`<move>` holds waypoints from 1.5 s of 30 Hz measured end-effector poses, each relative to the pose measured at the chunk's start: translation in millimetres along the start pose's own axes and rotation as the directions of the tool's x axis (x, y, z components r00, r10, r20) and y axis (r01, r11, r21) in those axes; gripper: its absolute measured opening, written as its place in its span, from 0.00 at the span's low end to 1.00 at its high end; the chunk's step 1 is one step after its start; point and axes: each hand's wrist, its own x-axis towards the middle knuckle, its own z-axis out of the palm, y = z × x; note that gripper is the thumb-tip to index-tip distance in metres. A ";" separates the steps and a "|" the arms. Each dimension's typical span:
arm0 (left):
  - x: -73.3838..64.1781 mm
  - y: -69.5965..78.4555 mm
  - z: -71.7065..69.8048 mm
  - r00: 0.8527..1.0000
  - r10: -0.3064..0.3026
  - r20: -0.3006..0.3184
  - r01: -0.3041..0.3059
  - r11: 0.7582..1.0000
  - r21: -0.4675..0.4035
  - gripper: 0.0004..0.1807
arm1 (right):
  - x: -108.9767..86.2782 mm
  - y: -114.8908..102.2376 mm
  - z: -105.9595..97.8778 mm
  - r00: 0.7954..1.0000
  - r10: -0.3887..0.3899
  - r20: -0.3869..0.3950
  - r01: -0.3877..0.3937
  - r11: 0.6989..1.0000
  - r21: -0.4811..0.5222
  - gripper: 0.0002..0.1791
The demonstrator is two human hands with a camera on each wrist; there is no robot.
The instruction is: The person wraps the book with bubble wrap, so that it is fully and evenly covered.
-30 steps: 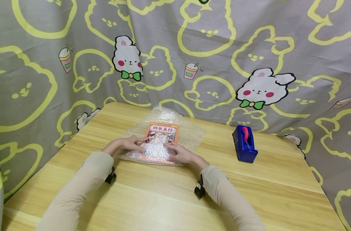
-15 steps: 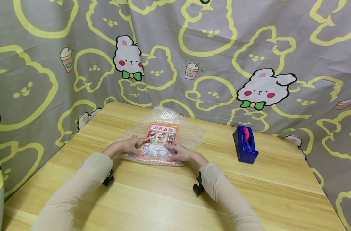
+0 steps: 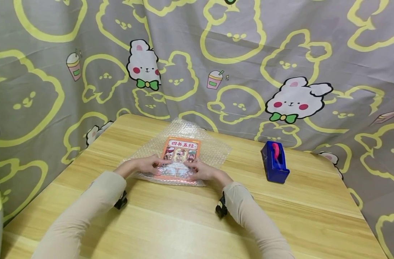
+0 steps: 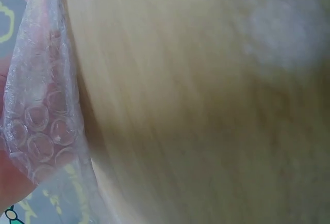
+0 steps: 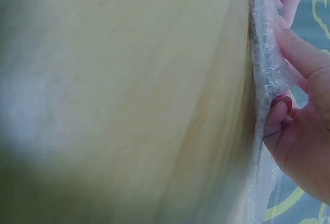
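Observation:
An orange-bordered book [image 3: 181, 144] with Chinese characters on its cover lies on a sheet of clear bubble wrap [image 3: 213, 144]. The near part of the sheet is folded over the lower cover. At the left side of this fold, my left hand [image 3: 148, 164] holds the wrap, thumb towards the near edge and fingers across the cover. My right hand [image 3: 203, 170] grips the wrap at the right side. In the right wrist view, the thumb [image 5: 304, 51] lies against the bubble wrap [image 5: 265, 59] and the other fingers curl beneath it. Bubble wrap [image 4: 44, 115] partly hides the left hand in its wrist view.
A blue tape dispenser [image 3: 275, 165] with a pink roll core stands on the right of the wooden table [image 3: 171, 223]. Behind the table hangs a grey curtain [image 3: 187, 43] with cartoon prints. Black wrist cameras sit under both cuffs.
The shiny folded flap has settled lower, and more of the cover's pictures show. My left fingers have shifted slightly right and inward over the book. The right hand has barely moved.

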 end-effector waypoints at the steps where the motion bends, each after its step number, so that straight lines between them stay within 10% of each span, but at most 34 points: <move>1: 0.0 0.8 -0.2 1.000 -0.002 0.006 0.002 1.000 0.003 0.33 | 0.2 -0.4 -0.2 1.000 0.002 0.000 -0.002 1.000 0.000 0.38; 45: 3.6 8.1 -0.8 0.986 -0.159 0.052 0.163 0.984 -0.069 0.33 | 5.8 19.1 -20.5 0.999 -0.034 -0.001 0.033 0.968 0.249 0.41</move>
